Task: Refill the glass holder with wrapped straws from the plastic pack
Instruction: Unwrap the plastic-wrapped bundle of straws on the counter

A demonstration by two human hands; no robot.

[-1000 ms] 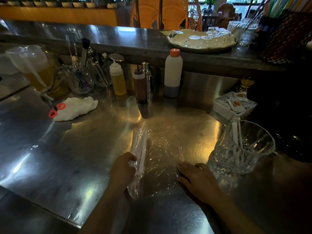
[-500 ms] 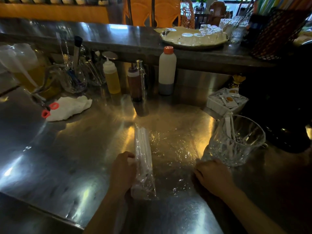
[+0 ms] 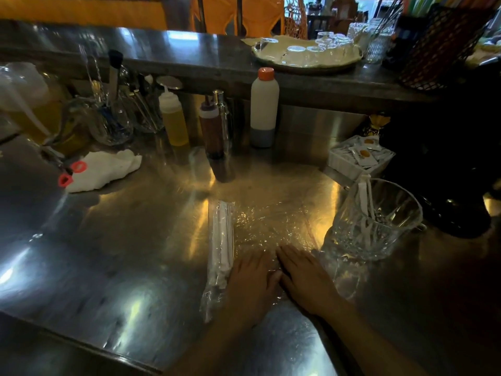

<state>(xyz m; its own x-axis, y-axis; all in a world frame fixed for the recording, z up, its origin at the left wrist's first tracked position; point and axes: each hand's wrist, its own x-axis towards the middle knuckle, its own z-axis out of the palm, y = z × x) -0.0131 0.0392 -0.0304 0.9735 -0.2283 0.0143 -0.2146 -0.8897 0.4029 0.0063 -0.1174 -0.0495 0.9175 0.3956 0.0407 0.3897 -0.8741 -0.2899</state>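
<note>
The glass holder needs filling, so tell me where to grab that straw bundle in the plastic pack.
Grip the straw bundle around its middle, coming from above with the left hand, which already lies beside it. It lies flat on the counter, long axis running away from the person, so fingers can close across its narrow width through the plastic pack.

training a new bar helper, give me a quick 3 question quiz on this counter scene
1. True or false: both hands, left hand and right hand, lie flat on the plastic pack.
2. Where do the wrapped straws lie in the pack? A) left edge B) right edge
3. Fill in: the glass holder holds only a ___ straws.

Key: 1 true; 2 A; 3 few
</note>
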